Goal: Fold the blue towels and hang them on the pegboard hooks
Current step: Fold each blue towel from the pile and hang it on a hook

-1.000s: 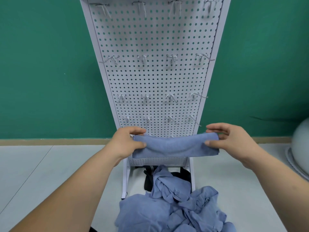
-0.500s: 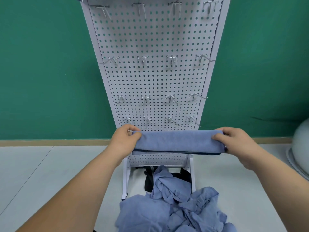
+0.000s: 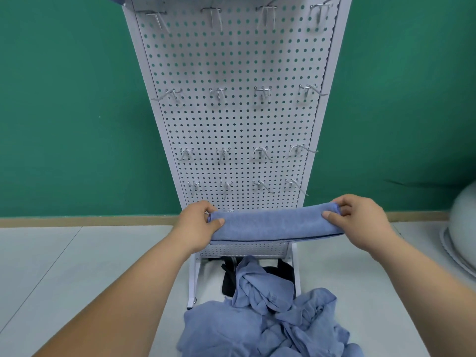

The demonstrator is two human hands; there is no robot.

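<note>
Towel (image 3: 275,225), blue and folded into a long narrow band, hangs stretched level between 2 hands, just in front of the lower part of the white pegboard (image 3: 237,124). The left hand (image 3: 198,228) pinches the band's left end, thumb on the near face and fingers curled behind. The right hand (image 3: 360,222) grips the right end, thumb on the near face and fingers wrapped over the far edge. Metal hooks (image 3: 262,92) stick out of the board in rows of 4. Below the band, a crumpled heap of blue towels (image 3: 270,318) lies on the pale floor (image 3: 90,266) at the board's feet, with something black (image 3: 228,279) behind it.
</note>
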